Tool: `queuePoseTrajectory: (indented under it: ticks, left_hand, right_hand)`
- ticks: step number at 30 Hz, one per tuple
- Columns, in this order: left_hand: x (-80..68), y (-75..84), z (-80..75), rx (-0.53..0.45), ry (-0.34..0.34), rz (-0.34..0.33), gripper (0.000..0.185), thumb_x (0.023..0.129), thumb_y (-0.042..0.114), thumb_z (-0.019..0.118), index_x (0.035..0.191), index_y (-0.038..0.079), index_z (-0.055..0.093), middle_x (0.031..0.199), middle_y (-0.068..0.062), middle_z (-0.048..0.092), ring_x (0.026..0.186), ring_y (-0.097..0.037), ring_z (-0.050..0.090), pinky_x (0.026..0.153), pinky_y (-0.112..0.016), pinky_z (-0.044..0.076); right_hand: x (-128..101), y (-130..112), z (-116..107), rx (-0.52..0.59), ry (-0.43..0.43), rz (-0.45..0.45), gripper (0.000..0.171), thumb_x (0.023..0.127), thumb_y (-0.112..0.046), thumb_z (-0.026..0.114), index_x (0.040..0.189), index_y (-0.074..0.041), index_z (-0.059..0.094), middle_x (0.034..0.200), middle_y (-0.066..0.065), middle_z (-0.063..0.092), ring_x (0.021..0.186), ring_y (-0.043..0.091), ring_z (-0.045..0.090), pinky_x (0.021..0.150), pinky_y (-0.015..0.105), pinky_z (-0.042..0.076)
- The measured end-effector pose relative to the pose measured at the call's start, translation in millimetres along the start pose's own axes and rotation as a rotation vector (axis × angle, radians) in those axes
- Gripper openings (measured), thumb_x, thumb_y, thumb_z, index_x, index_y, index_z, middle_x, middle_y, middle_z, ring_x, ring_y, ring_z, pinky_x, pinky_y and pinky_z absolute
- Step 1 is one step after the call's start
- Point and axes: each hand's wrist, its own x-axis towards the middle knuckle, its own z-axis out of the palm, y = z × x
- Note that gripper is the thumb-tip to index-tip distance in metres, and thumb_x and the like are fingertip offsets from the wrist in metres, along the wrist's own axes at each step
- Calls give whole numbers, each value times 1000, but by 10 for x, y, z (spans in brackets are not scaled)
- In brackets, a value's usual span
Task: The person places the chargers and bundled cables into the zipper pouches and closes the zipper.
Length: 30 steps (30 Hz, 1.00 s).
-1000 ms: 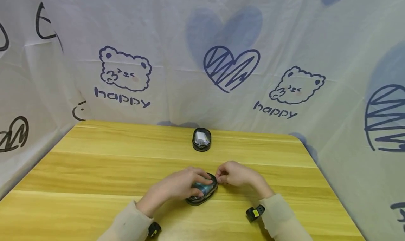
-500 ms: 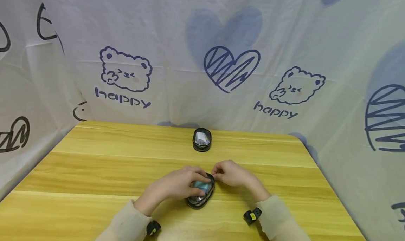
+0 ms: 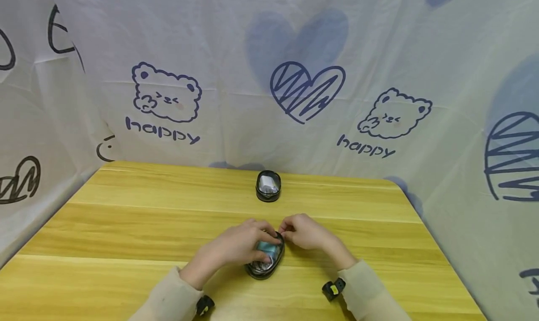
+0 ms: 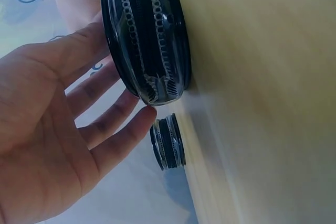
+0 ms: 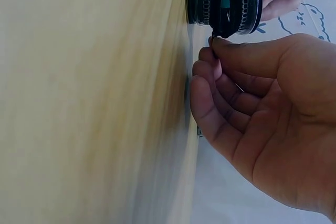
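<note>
The zippered pouch [image 3: 265, 260] lies on the table [image 3: 126, 227] between both hands: left hand [image 3: 236, 246] rests flat-fingered on it, right hand [image 3: 305, 232] pinches its zipper pull (far end).

Wooden table [image 3: 126, 227] bears two zippered pouches [image 3: 268, 186]

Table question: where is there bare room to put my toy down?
The table is bare left of the left hand, and right of the right hand. It's crowded around the near zipper case; a far case sits behind.
</note>
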Motion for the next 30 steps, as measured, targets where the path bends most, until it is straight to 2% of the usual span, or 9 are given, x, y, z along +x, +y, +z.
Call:
queuePoseTrajectory:
  ticks: [7,14,18,23,30]
  left_hand:
    - [-1,67,-9,29,-4,-44,43,88,32,84,129,21,76,132,5,66,123,-24,59,91,-47,59]
    - [-24,109,-15,44,-2,-77,41,87,31,84,127,21,77,130,6,67,121,-22,61,88,-44,59]
    - [-24,108,-15,31,-7,-83,42,88,31,84,128,21,76,131,7,67,122,-23,60,89,-44,59]
    - [-19,80,-15,9,-5,-68,42,88,31,84,128,20,76,131,5,67,121,-23,61,91,-45,59]
    - [-31,12,-47,-75,10,-23,45,88,30,85,128,14,75,123,-1,67,108,-17,64,92,-32,56]
  right_hand:
    - [-5,50,-16,1,-36,-3,12,100,-2,64,94,-9,72,88,-5,69,83,9,59,79,29,52]
    - [-66,59,-107,86,-133,-11,14,102,-5,65,90,-10,71,80,-3,64,70,8,55,62,24,47]
    - [-77,56,-125,122,-160,9,15,102,-5,64,90,-10,71,78,-1,64,68,9,56,60,24,47]
    - [-69,58,-117,109,-140,17,14,102,-7,65,90,-10,71,80,-1,65,69,10,56,61,25,48]
    - [-17,52,-52,36,-59,-4,11,102,-12,66,94,-14,73,88,-8,68,81,8,58,76,27,51]
